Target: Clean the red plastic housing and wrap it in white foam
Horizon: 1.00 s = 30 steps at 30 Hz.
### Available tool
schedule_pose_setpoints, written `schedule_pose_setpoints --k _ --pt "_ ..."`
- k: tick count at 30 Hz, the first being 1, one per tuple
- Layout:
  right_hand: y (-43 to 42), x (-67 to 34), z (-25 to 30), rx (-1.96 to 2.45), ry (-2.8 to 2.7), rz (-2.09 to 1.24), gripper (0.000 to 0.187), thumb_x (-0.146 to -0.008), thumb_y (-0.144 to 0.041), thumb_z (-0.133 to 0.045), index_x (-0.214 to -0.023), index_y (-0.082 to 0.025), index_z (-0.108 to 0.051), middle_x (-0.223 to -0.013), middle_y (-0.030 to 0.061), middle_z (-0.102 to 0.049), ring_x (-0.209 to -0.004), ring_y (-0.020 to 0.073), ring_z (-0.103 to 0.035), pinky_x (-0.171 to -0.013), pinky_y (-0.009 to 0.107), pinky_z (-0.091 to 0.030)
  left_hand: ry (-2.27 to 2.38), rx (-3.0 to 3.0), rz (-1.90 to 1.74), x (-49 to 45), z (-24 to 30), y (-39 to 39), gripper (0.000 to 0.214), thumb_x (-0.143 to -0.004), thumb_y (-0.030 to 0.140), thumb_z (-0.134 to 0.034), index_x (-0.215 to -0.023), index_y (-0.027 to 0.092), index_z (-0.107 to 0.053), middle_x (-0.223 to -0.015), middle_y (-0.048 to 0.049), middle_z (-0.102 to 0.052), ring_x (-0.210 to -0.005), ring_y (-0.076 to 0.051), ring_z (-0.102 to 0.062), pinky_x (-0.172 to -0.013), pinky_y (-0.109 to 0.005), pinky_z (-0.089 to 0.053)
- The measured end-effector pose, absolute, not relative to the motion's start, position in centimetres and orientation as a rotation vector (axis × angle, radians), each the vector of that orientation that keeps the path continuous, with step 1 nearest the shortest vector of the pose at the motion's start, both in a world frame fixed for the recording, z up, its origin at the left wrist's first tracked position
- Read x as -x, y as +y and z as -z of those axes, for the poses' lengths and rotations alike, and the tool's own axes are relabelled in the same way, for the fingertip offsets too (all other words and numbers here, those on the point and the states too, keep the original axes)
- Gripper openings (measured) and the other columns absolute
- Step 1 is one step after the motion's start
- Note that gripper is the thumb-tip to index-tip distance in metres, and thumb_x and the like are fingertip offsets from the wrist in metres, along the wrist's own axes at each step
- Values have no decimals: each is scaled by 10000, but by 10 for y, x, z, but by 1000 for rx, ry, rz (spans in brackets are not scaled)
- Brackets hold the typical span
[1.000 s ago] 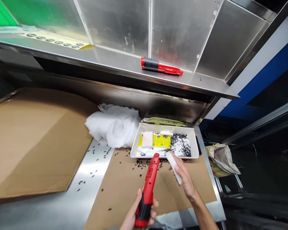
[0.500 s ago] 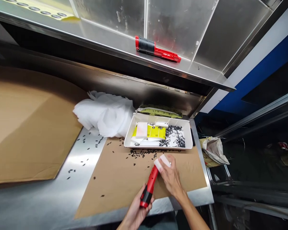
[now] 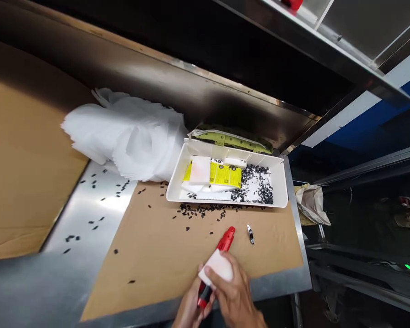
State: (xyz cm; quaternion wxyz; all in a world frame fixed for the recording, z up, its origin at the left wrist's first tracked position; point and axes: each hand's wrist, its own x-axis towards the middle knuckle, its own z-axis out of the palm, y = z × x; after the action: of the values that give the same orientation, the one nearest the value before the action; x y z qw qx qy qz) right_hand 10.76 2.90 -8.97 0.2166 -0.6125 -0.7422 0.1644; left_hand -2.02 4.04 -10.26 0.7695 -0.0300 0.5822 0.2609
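My left hand [image 3: 188, 304] is wrapped around the black lower part of a red and black handheld tool [image 3: 226, 239], whose slim red end points up and away over the cardboard. My right hand [image 3: 235, 291] grips a white sponge block [image 3: 219, 268] and presses it against the tool's middle. The block and fingers hide that stretch of the tool. To the right of the tool, a small shiny nail clipper [image 3: 250, 234] lies on the brown cardboard sheet [image 3: 150, 255].
Beyond my hands stands a white tray [image 3: 225, 204] holding small black pieces, a yellow-labelled packet [image 3: 228, 176] and white blocks. White foam sheets [image 3: 130, 141] are heaped to its left, beside a large cardboard piece [image 3: 27, 150]. Loose black bits [image 3: 200, 210] are scattered about. A metal shelf [image 3: 328, 50] overhangs.
The sponge has slid from the tool's red far end down to its middle, with my right hand closer to my left. The view has dipped, and the nail clipper now shows.
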Motion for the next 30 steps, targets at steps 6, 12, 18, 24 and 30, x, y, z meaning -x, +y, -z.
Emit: schedule_pose_setpoints --k 6,12,18,24,30 --pt "41 -130 90 1791 -1966 -440 444 -938 -173 -462 -1328 -347 -583 -1419 110 -452 -1211 258 -559 -886 385 -571 1226 -129 -500 19 90 45 782 -449 894 -626 -798 194 -596 -426 30 -544 -329 -57 -388 -340 -153 -262" --pt "37 -133 90 1698 -2055 -443 449 -922 -152 -495 -1304 -362 -601 -1376 113 -477 -1210 264 -552 -884 393 -565 1229 -222 -542 14 93 44 775 -525 882 -599 -879 192 -611 -411 35 -531 -304 -64 -359 -310 -164 -230" --pt "37 -130 93 1575 -2092 -524 488 -943 -194 -487 -1390 -389 -500 -1416 91 -442 -1268 238 -512 -945 369 -540 1221 -29 -551 21 99 46 530 -713 676 -667 -634 164 -557 -420 8 -527 -323 -45 -394 -319 -124 -290" --pt "54 -126 98 1797 -1947 -435 462 -956 -209 -460 -1384 -375 -515 -1478 110 -406 -1260 279 -544 -905 402 -568 1058 127 -396 33 83 74 580 -998 407 -257 -633 113 -598 -403 -62 -558 -232 -24 -298 -261 -104 -199" --pt "57 -125 95 1756 -2038 -479 475 -965 -180 -404 -1413 -315 -490 -1500 68 -459 -1325 249 -503 -1017 415 -512 1068 124 -354 41 85 83 577 -1003 349 -256 -613 99 -599 -355 -49 -515 -198 -22 -270 -244 -100 -175"
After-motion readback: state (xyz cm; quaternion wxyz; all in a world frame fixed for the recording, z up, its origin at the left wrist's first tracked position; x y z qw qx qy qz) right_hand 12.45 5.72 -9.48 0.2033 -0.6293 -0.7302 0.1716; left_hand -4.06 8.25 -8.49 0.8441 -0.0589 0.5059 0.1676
